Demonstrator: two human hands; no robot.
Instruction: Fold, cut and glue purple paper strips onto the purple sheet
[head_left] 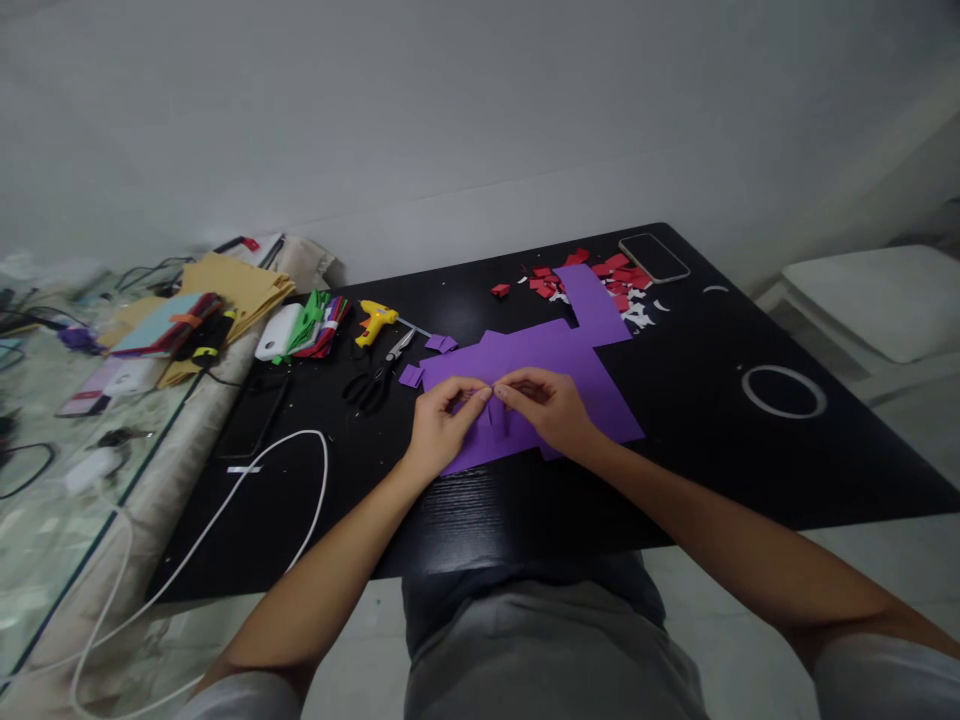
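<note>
Over a large sheet of purple paper [604, 400], my two hands meet with their fingertips pinched close together. My left hand [446, 420] and my right hand [547, 405] both grip a small piece of purple paper [495, 418] that hangs below the fingertips. Its exact shape blends into the purple sheet underneath. Small folded purple paper pieces [411, 376] lie just left of the sheet. A longer purple strip [594, 303] rests at the sheet's upper right, partly over red paper pieces [616, 262].
Left of the paper lie black-handled scissors [367, 388] and a yellow glue gun [375, 322]. A white cable [324, 470] loops over the black table [720, 400]. A phone [654, 258] and a white ring [784, 391] are on the right. Stacked coloured papers [319, 325] stand at the back left.
</note>
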